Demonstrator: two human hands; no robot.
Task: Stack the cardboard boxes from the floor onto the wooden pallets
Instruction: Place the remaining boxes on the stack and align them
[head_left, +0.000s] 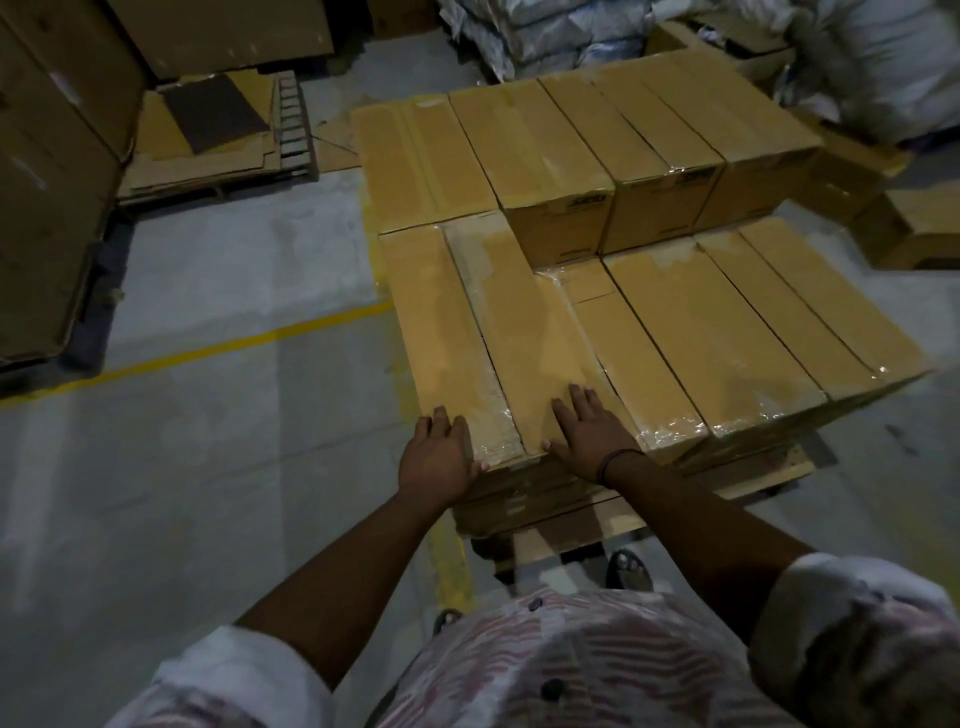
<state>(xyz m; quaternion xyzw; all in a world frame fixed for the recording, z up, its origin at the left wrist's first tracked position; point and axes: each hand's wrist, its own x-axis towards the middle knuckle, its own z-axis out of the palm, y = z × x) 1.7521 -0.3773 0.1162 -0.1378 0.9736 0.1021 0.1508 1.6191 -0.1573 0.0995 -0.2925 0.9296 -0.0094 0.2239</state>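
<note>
Several long tan cardboard boxes, taped on top, lie side by side on a wooden pallet (613, 525) in front of me. A taller row of boxes (587, 150) stands behind them. The near left box (483, 332) has both my hands on its near end. My left hand (439, 460) wraps over its near left corner, fingers on top. My right hand (589, 428) lies flat on the top, fingers spread, a dark band on its wrist. To the right, more boxes (727, 332) fill the front row.
Grey concrete floor with a yellow line (218, 345) runs at left. Large brown cartons (47, 197) stand at far left, flattened cardboard on another pallet (218, 130) behind. White sacks (878, 62) and loose boxes (919, 228) crowd the back right. My sandalled foot (628, 569) shows under the pallet edge.
</note>
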